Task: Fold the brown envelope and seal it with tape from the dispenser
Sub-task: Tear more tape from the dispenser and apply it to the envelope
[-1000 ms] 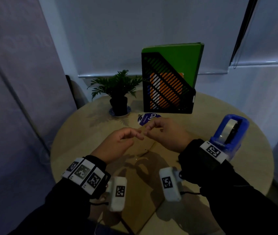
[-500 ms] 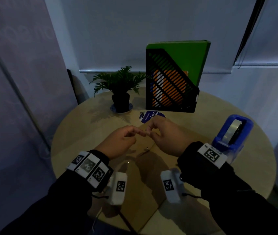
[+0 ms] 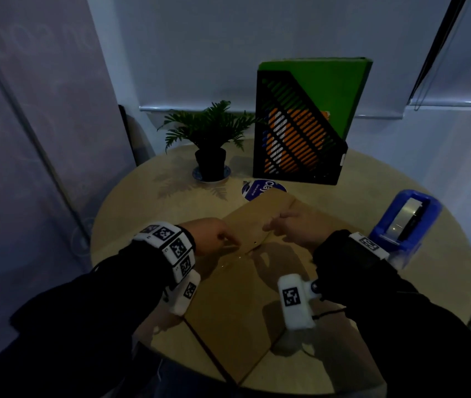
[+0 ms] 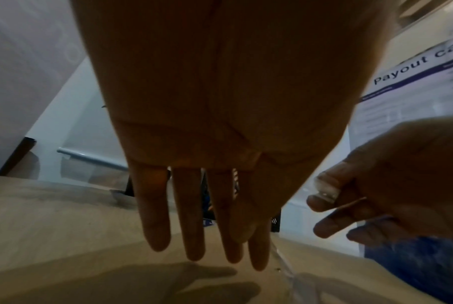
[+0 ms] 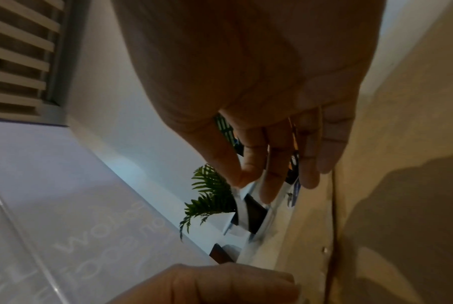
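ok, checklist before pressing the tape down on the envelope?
1. Tape pinched at both ends, by right hand and left hand: ok.
2. Envelope flap folded over: ok.
3. Strip lined up across the flap edge: cannot tell.
4. Strip free of wrinkles: cannot tell.
5. Strip stuck to the paper: not ok, not yet pressed down.
6. Dispenser off the envelope: ok.

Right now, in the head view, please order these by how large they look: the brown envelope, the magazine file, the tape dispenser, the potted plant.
1. brown envelope
2. magazine file
3. potted plant and tape dispenser: they look alike, so unranked.
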The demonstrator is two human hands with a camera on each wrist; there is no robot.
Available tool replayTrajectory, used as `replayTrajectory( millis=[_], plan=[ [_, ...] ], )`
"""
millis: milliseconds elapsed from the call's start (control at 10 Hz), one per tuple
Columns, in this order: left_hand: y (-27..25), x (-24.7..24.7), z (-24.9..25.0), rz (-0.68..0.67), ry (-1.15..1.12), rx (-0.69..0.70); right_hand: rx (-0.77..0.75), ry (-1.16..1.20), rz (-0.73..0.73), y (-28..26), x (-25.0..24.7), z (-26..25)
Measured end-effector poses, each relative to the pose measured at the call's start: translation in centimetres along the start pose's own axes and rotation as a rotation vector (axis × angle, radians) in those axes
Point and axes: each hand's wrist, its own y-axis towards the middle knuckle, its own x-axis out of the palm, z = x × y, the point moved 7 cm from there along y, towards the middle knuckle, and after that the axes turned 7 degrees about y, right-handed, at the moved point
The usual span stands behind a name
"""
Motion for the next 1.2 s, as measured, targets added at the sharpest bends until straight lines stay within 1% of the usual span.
replayTrajectory(
  millis=[100, 200, 400, 500, 600, 700, 900, 1100, 1200],
  plan=[
    [0.8, 0.7, 0.2, -0.05, 0.047, 0.028, 0.071, -0.023, -0.016, 0.9, 0.5, 0.7],
    [1.4, 1.3, -0.2, -0.073, 0.073, 0.038, 0.128, -0.004, -0.006, 1.9, 0.8, 1.7],
    [2.5, 1.8, -1.4, -0.083, 0.052, 0.042, 0.173, -0.023, 0.023, 3.5, 1.3, 2.8],
    [2.3, 1.6, -1.2, -0.076, 0.056, 0.058, 0.196, -0.089, -0.028, 3.4, 1.8, 3.0],
    [2.0, 1.2, -0.9, -0.066, 0.054, 0.066, 0.211, -0.116, -0.042, 3.8, 2.2, 3.6],
    [2.3, 1.2, -1.0, -0.07, 0.029, 0.079, 0.185, -0.209, -0.048, 4.0, 2.2, 3.5],
    [2.0, 0.9, -0.9, -0.066, 0.005, 0.086, 0.234, -0.239, -0.055, 4.7, 2.4, 4.2],
    [1.8, 0.9, -1.0, -0.071, -0.001, 0.083, 0.276, -0.18, -0.05, 4.8, 2.5, 4.3],
    [1.8, 0.9, -0.9, -0.06, 0.0, 0.087, 0.281, -0.18, -0.073, 5.0, 2.6, 4.3]
  ],
)
